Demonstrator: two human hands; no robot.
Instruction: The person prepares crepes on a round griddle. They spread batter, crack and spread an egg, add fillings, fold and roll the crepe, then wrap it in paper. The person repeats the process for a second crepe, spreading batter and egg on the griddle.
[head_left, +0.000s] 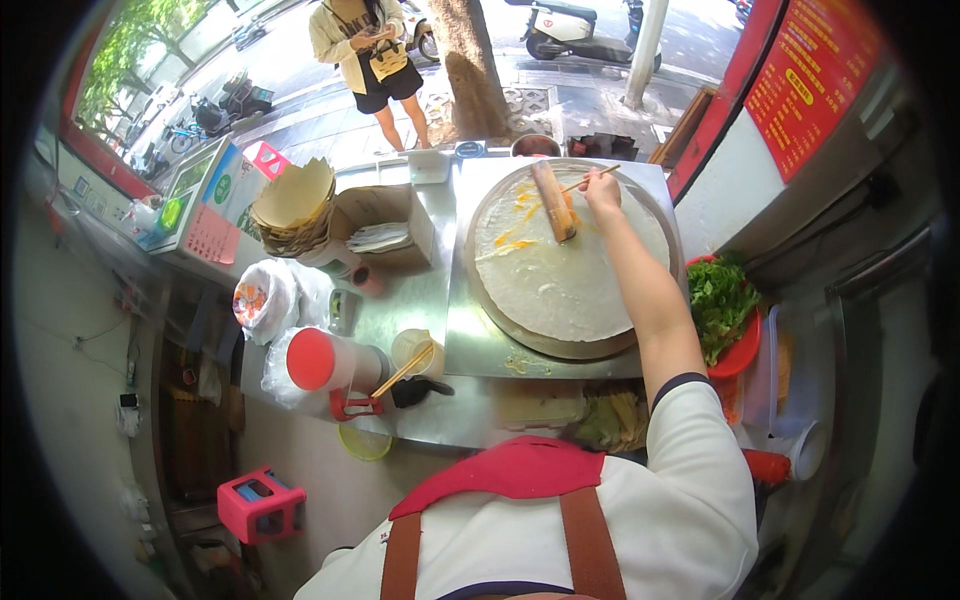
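My right hand (602, 190) grips the thin stick handle of a wooden batter spreader (553, 201) over the far half of a round griddle (506, 328). The spreader's flat blade rests on a pale crepe (562, 281) that covers most of the griddle. Orange-yellow streaks of egg (517, 241) lie on the crepe to the left of the blade and beside it. My left hand is out of view.
Left of the griddle are a cardboard box (416, 225) of paper bags, stacked paper bowls (289, 217), a red-lidded pitcher (310, 358) and a measuring cup (409, 352) with chopsticks. At right, lettuce (720, 300) fills a red basin (744, 352). A person (373, 64) stands beyond the counter.
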